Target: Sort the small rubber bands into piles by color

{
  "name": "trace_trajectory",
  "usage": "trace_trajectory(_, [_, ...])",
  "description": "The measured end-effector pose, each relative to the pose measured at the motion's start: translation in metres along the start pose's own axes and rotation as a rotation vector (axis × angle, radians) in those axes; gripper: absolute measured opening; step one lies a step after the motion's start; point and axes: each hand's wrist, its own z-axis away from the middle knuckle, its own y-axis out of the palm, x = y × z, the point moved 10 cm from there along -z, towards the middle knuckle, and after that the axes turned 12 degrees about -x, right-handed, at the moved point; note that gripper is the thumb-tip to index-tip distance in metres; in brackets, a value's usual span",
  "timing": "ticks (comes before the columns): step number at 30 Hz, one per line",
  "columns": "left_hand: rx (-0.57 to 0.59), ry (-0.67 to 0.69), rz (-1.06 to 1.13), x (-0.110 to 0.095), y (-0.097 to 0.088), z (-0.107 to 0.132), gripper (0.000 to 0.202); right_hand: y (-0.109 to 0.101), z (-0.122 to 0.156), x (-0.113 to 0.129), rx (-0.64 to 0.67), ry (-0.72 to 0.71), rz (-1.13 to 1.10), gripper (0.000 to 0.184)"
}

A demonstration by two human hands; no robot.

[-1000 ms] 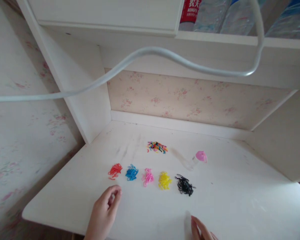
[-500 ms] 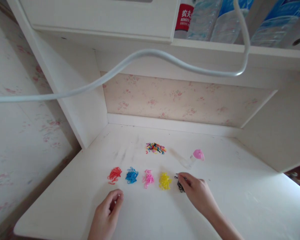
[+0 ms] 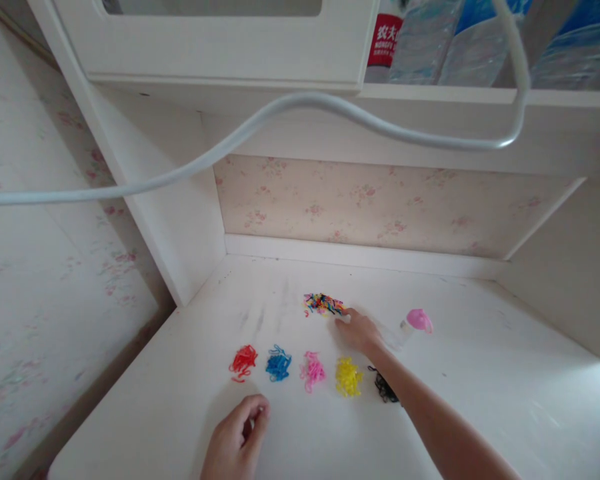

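My right hand (image 3: 360,331) reaches over the table to the near right edge of a mixed pile of small multicoloured rubber bands (image 3: 324,303). Its finger and thumb point at the pile, slightly apart, with no band visible between them. Below that forearm lie black bands (image 3: 384,388), partly covered by it. Sorted heaps of yellow (image 3: 349,377), pink (image 3: 313,372), blue (image 3: 279,364) and red bands (image 3: 243,361) form a row to the left. My left hand (image 3: 240,433) rests in front of the red and blue heaps, fingers curled against the thumb, nothing visible in it.
A clear container with a pink cap (image 3: 419,321) lies right of my right hand. A white cable (image 3: 300,101) crosses the view above the table (image 3: 300,440). Overhead is a shelf (image 3: 430,95) with plastic bottles (image 3: 420,47); a white side panel (image 3: 180,220) stands left.
My right hand has moved from the black heap up and left to the mixed pile, uncovering more black bands. My left hand keeps its curled pose. The view has shifted slightly.
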Motion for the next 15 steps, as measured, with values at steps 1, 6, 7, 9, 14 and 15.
trace_trajectory(1, [0.004, 0.003, -0.007, -0.001, 0.0, 0.0, 0.034, 0.001, -0.003, -0.001, -0.009, 0.009, 0.0, 0.046])
trace_trajectory(6, [-0.01, 0.007, -0.036, -0.003, 0.001, 0.0, 0.034, -0.001, -0.01, 0.0, -0.041, 0.032, 0.002, 0.039])
trace_trajectory(7, [-0.016, 0.009, -0.037, -0.003, 0.001, 0.0, 0.034, -0.003, -0.011, 0.001, -0.046, 0.031, 0.003, 0.037])
trace_trajectory(9, [-0.031, 0.015, -0.039, -0.004, 0.0, 0.0, 0.035, -0.007, -0.01, 0.002, -0.058, 0.021, 0.004, 0.037])
trace_trajectory(14, [0.013, 0.025, -0.066, -0.006, 0.001, 0.0, 0.033, -0.02, -0.003, 0.008, -0.084, -0.034, -0.011, 0.043])
trace_trajectory(15, [0.025, 0.026, -0.076, -0.006, 0.002, 0.0, 0.032, -0.023, -0.002, 0.009, -0.084, -0.045, -0.016, 0.043])
